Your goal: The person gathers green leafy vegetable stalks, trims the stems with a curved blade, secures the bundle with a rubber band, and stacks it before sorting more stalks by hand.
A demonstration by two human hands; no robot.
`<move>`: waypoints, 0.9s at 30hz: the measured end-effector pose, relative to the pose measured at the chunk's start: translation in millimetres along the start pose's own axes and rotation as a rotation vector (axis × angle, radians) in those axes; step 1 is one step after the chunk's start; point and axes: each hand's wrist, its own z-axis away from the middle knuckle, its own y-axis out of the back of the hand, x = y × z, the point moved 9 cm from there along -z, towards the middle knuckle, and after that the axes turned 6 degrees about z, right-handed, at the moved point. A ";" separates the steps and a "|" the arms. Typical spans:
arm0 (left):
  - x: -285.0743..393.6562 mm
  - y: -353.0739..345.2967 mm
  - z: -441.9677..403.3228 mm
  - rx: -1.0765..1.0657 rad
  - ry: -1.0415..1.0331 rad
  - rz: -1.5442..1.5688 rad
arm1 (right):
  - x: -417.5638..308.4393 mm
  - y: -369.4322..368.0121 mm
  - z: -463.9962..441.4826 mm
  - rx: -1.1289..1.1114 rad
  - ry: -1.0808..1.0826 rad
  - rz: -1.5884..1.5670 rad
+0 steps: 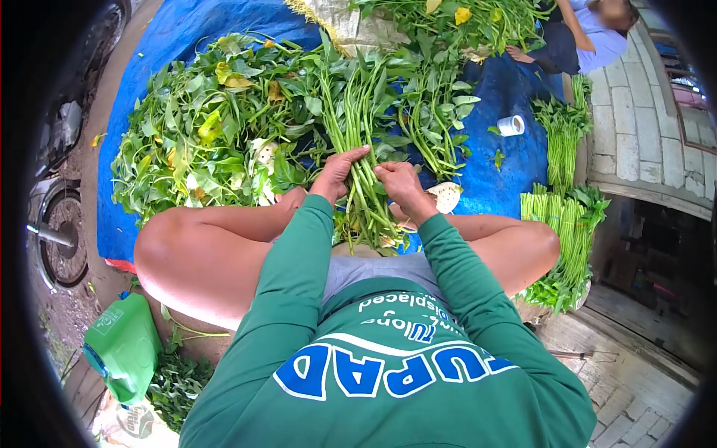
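A: Finishes?
B: Blue tarp: plastic look, creased, slight sheen. Sack, top centre: rough weave, frayed edge.
A: Lower left?
B: Green jug: translucent plastic, smooth.
A: Shirt?
B: Cloth, matt.
A: Stems in the hands?
B: Smooth, lightly glossy.
A: Upper-right blocks?
B: Stone-like, rough, matt.

leafy green stems, bunched, leafy ends forward
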 end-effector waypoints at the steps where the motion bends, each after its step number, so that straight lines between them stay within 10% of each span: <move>1: 2.7 3.6 2.1 0.085 -0.112 -0.076 | -5.7 1.7 2.1 0.038 0.058 0.025; 4: 16.3 -2.4 13.0 0.193 -0.413 -0.203 | -0.5 -11.9 -1.7 -0.205 -0.020 0.194; 7: 16.2 4.6 11.4 0.241 -0.143 -0.425 | -12.0 -15.6 12.9 -0.161 0.077 0.133; 12: 63.0 -28.8 30.8 0.189 -0.262 -0.312 | -52.5 32.2 84.8 0.252 0.386 0.037; 18: 120.0 -67.6 55.5 0.097 -0.397 -0.311 | -74.2 58.1 116.0 0.195 0.549 0.104; 22: 165.0 -83.7 82.5 0.084 -0.434 -0.319 | -41.5 22.3 135.7 -0.246 0.516 0.386; 27: 210.4 -129.1 139.6 -0.033 -0.454 -0.330 | -28.2 58.6 134.2 -0.017 0.523 0.360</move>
